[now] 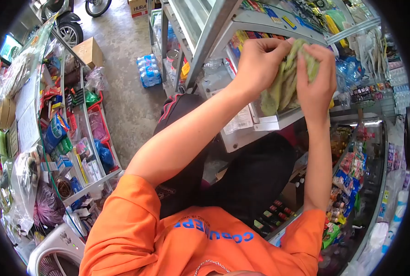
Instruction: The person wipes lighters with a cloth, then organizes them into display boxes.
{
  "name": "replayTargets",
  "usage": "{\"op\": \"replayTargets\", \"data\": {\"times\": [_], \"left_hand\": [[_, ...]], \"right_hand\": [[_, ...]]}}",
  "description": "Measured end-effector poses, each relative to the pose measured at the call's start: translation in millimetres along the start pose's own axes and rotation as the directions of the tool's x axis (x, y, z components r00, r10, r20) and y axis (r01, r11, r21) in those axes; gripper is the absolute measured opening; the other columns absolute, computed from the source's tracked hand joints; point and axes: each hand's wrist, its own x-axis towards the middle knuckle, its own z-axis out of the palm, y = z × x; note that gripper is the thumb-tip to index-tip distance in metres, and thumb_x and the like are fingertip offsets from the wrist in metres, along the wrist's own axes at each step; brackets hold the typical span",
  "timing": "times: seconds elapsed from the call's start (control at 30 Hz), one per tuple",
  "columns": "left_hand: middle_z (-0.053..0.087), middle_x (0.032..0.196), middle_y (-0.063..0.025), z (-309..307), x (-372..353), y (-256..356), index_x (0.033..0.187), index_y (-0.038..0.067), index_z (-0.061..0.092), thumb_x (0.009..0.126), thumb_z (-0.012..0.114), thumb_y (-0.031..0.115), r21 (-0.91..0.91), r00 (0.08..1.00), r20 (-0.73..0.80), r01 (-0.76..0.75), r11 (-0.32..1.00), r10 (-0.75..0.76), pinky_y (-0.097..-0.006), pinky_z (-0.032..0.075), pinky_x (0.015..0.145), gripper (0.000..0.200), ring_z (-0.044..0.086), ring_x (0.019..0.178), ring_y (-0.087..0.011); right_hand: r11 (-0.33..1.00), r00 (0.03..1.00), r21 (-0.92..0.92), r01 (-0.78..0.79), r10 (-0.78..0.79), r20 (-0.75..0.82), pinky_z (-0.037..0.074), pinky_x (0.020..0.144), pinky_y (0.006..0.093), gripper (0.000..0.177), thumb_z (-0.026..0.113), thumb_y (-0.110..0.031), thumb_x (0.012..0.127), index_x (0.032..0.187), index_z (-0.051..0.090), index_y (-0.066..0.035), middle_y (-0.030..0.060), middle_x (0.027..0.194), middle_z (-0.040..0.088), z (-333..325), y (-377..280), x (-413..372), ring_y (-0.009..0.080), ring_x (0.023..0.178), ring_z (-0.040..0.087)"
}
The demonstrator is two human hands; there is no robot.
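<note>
A crumpled yellow-green cloth (283, 87) hangs between my two hands, in front of a metal shelf. My left hand (261, 62) is closed, with thumb and fingertips pinching the cloth's upper left edge. On the other side, my right hand (317, 76) has its bent fingers and thumb on the cloth's top right part. The cloth's lower end hangs over a pale tray or box edge (265, 123) on the shelf. Colourful packets (241, 42) lie behind my left hand. Part of the cloth is hidden by my fingers.
Packed goods fill a glass-fronted case (352, 184) at right and a shelf counter (83, 115) at left. A pack of water bottles (149, 70) and a cardboard box (88, 52) stand beyond. A white fan (57, 246) is at lower left, a motorbike (69, 30) at the back.
</note>
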Motion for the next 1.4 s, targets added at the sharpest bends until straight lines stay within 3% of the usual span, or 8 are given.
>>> {"op": "replayTargets", "data": {"times": [0.2,0.3,0.4,0.8,0.97,1.1,1.23,1.4], "left_hand": [[0.073,0.088,0.0008,-6,0,6,0.105,-0.004,0.08,0.105,0.071,0.029,-0.017,0.993,-0.054,0.109,0.994,-0.11,-0.0234,0.05,0.069,0.034,0.059,0.077,-0.0036],[0.072,0.085,0.0019,-3,-3,3,0.104,-0.003,0.081,0.105,0.071,0.031,0.007,0.998,-0.054,0.037,0.999,-0.037,-0.024,0.048,0.063,0.034,0.058,0.075,-0.0032],[0.07,0.083,0.0029,0,4,-1,0.104,-0.002,0.081,0.106,0.07,0.031,0.02,0.995,-0.075,-0.058,0.998,0.059,-0.0234,0.045,0.06,0.034,0.057,0.075,-0.0022],[0.079,0.109,-0.0073,3,-5,4,0.127,-0.005,0.075,0.108,0.067,0.021,0.095,0.994,0.003,-0.112,0.989,0.112,-0.0238,0.055,0.083,0.033,0.067,0.095,-0.007],[0.078,0.113,-0.0061,17,-15,2,0.129,-0.004,0.074,0.108,0.067,0.021,0.174,0.987,0.101,-0.142,0.974,0.125,-0.0244,0.055,0.087,0.034,0.067,0.1,-0.0069],[0.079,0.104,-0.0083,20,-11,0,0.122,-0.008,0.075,0.105,0.07,0.017,-0.009,0.993,-0.001,-0.117,0.993,0.117,-0.0244,0.055,0.083,0.03,0.068,0.093,-0.008],[0.078,0.107,-0.0082,8,-3,3,0.124,-0.006,0.075,0.106,0.069,0.016,-0.042,0.997,-0.05,-0.068,0.997,0.066,-0.0251,0.056,0.084,0.029,0.069,0.094,-0.0089],[0.078,0.106,-0.0068,20,-11,2,0.125,-0.006,0.074,0.107,0.068,0.017,0.067,0.991,0.035,-0.133,0.989,0.131,-0.0245,0.055,0.083,0.03,0.069,0.093,-0.007]], "right_hand": [[0.993,0.995,0.056,0.102,-0.102,0.003,0.055,0.088,0.0447,0.022,0.074,0.0,0.093,0.114,0.066,-0.002,0.0173,0.109,0.066,15,-19,1,0.039,0.102,0.067],[0.999,0.999,-0.005,-0.044,0.044,-0.026,0.056,0.088,0.0439,0.025,0.074,0.0,0.092,0.115,0.065,-0.003,0.0173,0.112,0.065,12,7,8,0.0381,0.105,0.067],[0.999,0.998,-0.016,0.052,-0.052,-0.036,0.055,0.088,0.0444,0.023,0.073,0.0,0.093,0.114,0.063,-0.003,0.0171,0.112,0.064,19,-11,2,0.0383,0.105,0.066],[0.983,0.963,0.018,-0.185,0.185,-0.196,0.05,0.09,0.0495,0.016,0.066,-0.008,0.102,0.114,0.058,-0.001,0.0204,0.111,0.058,29,-18,-6,0.0448,0.106,0.061],[0.909,0.875,0.158,-0.385,0.414,-0.25,0.047,0.104,0.0369,0.026,0.065,-0.017,0.108,0.128,0.062,-0.001,0.0131,0.124,0.067,12,-5,-1,0.0243,0.114,0.064],[0.823,0.837,0.335,-0.459,0.527,-0.148,0.046,0.105,0.0361,0.023,0.063,-0.021,0.109,0.124,0.067,-0.003,0.0131,0.125,0.066,15,-9,-13,0.0243,0.116,0.063],[0.973,0.969,0.098,-0.207,0.218,-0.119,0.045,0.107,0.0372,0.029,0.069,-0.018,0.106,0.13,0.063,-0.003,0.013,0.126,0.062,18,-28,-17,0.0245,0.119,0.06],[0.846,0.852,0.392,-0.361,0.47,-0.229,0.052,0.098,0.0326,0.031,0.07,-0.011,0.105,0.131,0.059,0.0,0.0121,0.127,0.066,16,-18,-22,0.0184,0.113,0.065]]}}
